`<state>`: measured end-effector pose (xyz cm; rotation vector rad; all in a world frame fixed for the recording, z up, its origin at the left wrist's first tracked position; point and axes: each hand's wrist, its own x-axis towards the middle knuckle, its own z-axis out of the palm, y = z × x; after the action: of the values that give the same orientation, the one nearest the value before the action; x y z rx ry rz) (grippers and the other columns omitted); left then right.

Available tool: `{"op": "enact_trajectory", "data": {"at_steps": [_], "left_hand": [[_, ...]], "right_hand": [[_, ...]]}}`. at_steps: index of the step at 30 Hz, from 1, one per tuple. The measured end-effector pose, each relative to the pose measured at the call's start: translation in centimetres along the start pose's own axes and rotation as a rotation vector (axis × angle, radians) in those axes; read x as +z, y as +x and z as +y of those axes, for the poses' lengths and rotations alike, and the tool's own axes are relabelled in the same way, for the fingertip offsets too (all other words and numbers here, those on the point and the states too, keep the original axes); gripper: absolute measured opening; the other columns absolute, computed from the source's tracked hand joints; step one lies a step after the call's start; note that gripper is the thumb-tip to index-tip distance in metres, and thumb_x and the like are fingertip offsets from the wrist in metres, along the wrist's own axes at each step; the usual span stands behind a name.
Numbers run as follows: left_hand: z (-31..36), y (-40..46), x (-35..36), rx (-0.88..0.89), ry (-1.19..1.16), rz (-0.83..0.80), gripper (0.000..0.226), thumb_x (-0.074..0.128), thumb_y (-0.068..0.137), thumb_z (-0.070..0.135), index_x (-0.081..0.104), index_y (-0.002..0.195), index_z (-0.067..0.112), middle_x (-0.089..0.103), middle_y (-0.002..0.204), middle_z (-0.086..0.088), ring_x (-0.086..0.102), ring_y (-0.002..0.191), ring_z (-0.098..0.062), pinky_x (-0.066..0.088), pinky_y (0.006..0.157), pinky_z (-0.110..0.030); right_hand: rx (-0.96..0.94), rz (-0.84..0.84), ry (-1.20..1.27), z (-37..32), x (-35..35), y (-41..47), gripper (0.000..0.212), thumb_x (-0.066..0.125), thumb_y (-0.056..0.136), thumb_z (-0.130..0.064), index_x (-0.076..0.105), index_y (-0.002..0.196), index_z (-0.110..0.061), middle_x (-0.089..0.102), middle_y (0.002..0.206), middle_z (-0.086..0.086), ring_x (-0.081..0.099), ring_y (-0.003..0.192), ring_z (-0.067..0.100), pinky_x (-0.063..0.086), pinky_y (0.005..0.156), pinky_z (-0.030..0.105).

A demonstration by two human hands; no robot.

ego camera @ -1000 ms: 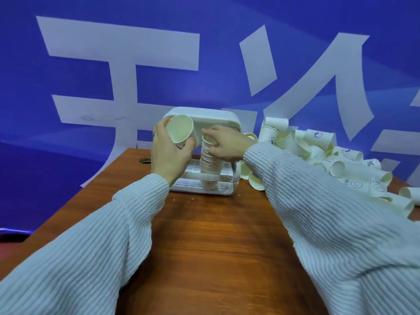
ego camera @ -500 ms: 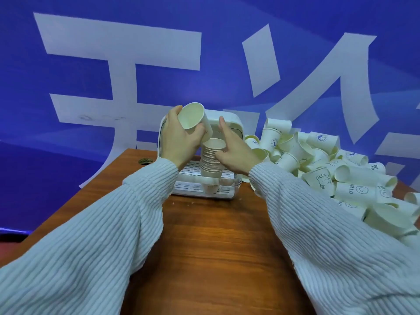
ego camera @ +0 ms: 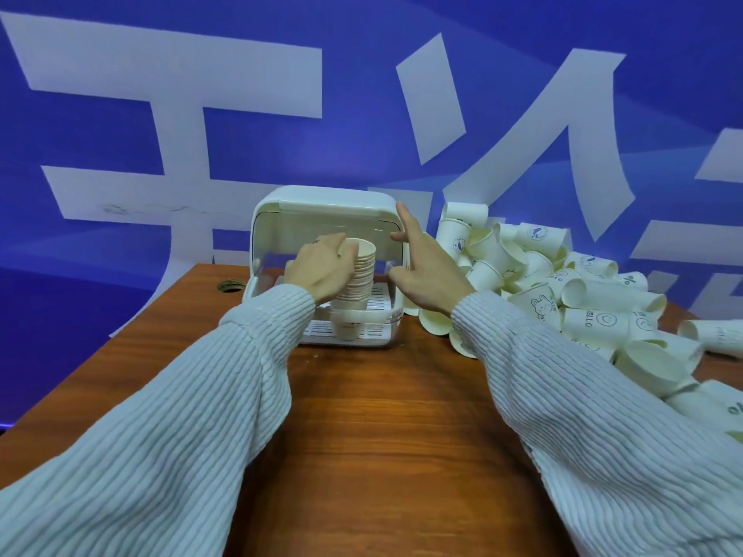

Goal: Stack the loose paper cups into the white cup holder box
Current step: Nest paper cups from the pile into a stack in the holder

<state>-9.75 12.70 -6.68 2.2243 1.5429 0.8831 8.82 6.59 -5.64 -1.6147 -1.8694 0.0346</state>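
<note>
The white cup holder box (ego camera: 321,201) stands open at the far middle of the wooden table (ego camera: 382,416). Inside it rises a tall stack of nested paper cups (ego camera: 360,281). My left hand (ego camera: 319,267) grips the top of that stack, fingers curled round the uppermost cup. My right hand (ego camera: 422,267) hovers just right of the stack with fingers spread and straight, holding nothing. A big pile of loose paper cups (ego camera: 563,299) lies to the right of the box.
A blue banner with large white characters (ego camera: 362,94) hangs close behind the table. A small round cable hole (ego camera: 230,285) sits in the tabletop left of the box. The table's left edge runs diagonally toward me.
My left hand has brought its cup down onto the top of the stack. My right hand has let go of the stack and drawn off to the right, fingers opened.
</note>
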Motion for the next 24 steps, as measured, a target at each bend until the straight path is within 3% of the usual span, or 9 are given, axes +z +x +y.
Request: {"op": "enact_trajectory", "data": {"at_steps": [2,6,8,10,12,15,18,21,24], "left_hand": [[-0.1,0.3,0.2,-0.016,0.047,-0.017,0.062,0.029,0.104,0.055,0.041,0.156,0.024,0.042,0.161,-0.005,0.042,0.145,-0.033,0.032,0.117,-0.055],[0.9,0.6,-0.5,0.018,0.212,-0.096,0.066,0.025,0.102,0.056,0.036,0.158,0.023,0.025,0.170,-0.006,0.022,0.155,-0.030,0.023,0.121,-0.059],[1.9,-0.1,0.0,0.106,0.243,0.080,0.062,0.034,0.104,0.053,0.039,0.157,0.021,0.026,0.169,-0.006,0.014,0.158,-0.028,0.019,0.122,-0.057],[3.7,-1.7,1.0,0.277,0.173,0.303,0.053,0.045,0.102,0.044,0.051,0.145,0.016,0.044,0.158,-0.009,0.028,0.152,-0.030,0.028,0.119,-0.053],[6.0,-3.6,2.7,0.476,0.060,0.352,0.044,0.051,0.096,0.036,0.060,0.132,0.012,0.058,0.140,-0.011,0.046,0.135,-0.033,0.040,0.109,-0.051],[9.1,-6.3,6.3,0.732,-0.020,0.238,0.042,0.052,0.091,0.034,0.066,0.123,0.011,0.061,0.129,-0.008,0.059,0.116,-0.033,0.052,0.090,-0.048],[12.1,-9.5,10.2,0.931,0.031,0.084,0.041,0.050,0.090,0.035,0.067,0.119,0.012,0.064,0.125,-0.007,0.065,0.104,-0.034,0.053,0.069,-0.041],[14.9,-11.9,13.4,1.109,0.092,-0.075,0.045,0.050,0.089,0.035,0.064,0.125,0.012,0.062,0.128,-0.009,0.064,0.107,-0.032,0.055,0.077,-0.044],[17.4,-13.7,15.6,1.165,0.118,-0.192,0.054,0.060,0.091,0.034,0.054,0.141,0.014,0.054,0.143,-0.009,0.058,0.120,-0.030,0.053,0.090,-0.045]], "right_hand": [[0.012,0.016,-0.019,0.5,-0.2,-0.4,0.096,0.062,0.091,-0.029,-0.002,0.162,-0.042,0.051,0.152,-0.001,0.055,0.100,0.013,0.053,0.096,0.045],[0.037,0.016,-0.065,1.2,-1.8,-1.7,0.092,0.061,0.093,-0.028,0.004,0.165,-0.032,0.052,0.152,0.006,0.062,0.108,0.021,0.047,0.088,0.036],[0.070,0.026,-0.078,1.7,-3.4,-2.7,0.091,0.060,0.091,-0.023,0.008,0.165,-0.032,0.052,0.152,0.007,0.062,0.113,0.023,0.047,0.090,0.037],[0.103,0.046,-0.088,2.4,-5.1,-4.2,0.086,0.059,0.091,-0.021,0.015,0.164,-0.031,0.053,0.151,0.007,0.060,0.119,0.022,0.049,0.099,0.041],[0.133,0.042,-0.137,3.5,-6.9,-6.1,0.075,0.058,0.092,-0.022,0.028,0.160,-0.029,0.055,0.149,0.004,0.059,0.116,0.017,0.047,0.102,0.039],[0.201,-0.008,-0.205,5.8,-9.8,-9.2,0.055,0.054,0.093,-0.017,0.052,0.148,-0.025,0.059,0.145,-0.001,0.055,0.127,0.014,0.043,0.109,0.034],[0.301,-0.085,-0.269,8.1,-12.7,-12.9,0.044,0.052,0.093,-0.012,0.065,0.134,-0.022,0.065,0.137,-0.004,0.057,0.127,0.013,0.041,0.104,0.025],[0.362,-0.160,-0.351,9.3,-15.6,-16.4,0.042,0.052,0.094,-0.010,0.067,0.132,-0.022,0.064,0.139,-0.007,0.055,0.130,0.013,0.037,0.098,0.022],[0.401,-0.166,-0.444,10.4,-18.4,-19.3,0.042,0.051,0.095,-0.012,0.066,0.132,-0.026,0.062,0.140,-0.007,0.054,0.130,0.015,0.038,0.097,0.027]]}}
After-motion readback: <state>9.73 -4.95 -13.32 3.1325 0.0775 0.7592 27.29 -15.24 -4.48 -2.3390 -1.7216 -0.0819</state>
